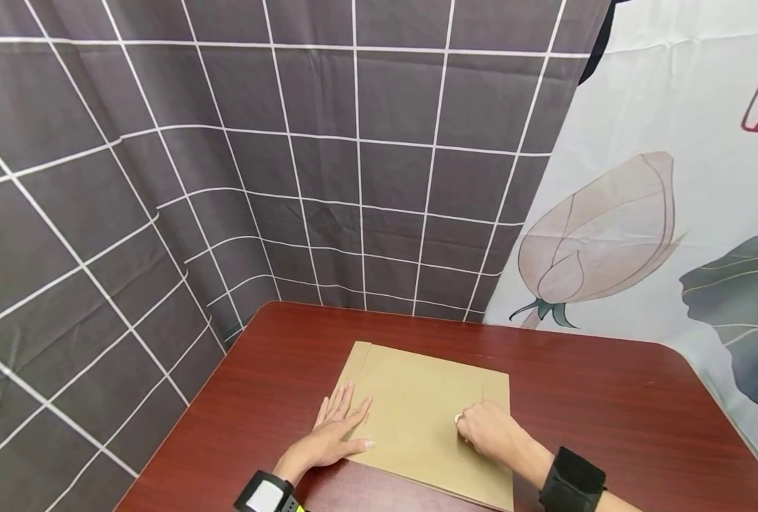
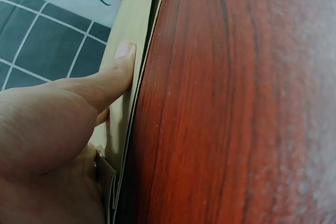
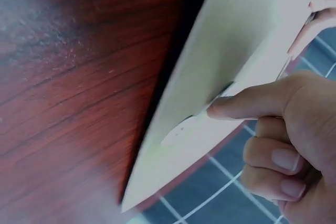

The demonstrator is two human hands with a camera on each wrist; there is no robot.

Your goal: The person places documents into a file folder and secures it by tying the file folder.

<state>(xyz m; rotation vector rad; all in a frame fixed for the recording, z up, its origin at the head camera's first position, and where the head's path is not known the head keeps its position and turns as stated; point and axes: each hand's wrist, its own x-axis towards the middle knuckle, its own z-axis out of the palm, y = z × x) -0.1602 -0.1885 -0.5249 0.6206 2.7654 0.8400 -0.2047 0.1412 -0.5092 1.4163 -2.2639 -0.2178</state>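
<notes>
A flat tan piece of folded card (image 1: pixel 417 384) lies on the table, with layered edges showing in the left wrist view. My left hand (image 1: pixel 337 434) rests on its left side, fingers spread and straight, thumb along the near edge. Over the card's right part, my right hand (image 1: pixel 488 427) has its fingers curled. In the right wrist view, it holds a small flat white thing (image 3: pixel 179 129) with a rounded end, small dots and a dark edge, against the card. The fingertip covers the middle of this thing, and its exact kind cannot be told.
The dark red wooden table (image 1: pixel 584 398) extends around the card on all sides. Behind it hangs a grey cloth with white grid lines (image 1: pixel 392 171), and a white cloth with a flower print (image 1: pixel 596 235) hangs at the right. Each wrist wears a dark strap (image 1: pixel 571 480).
</notes>
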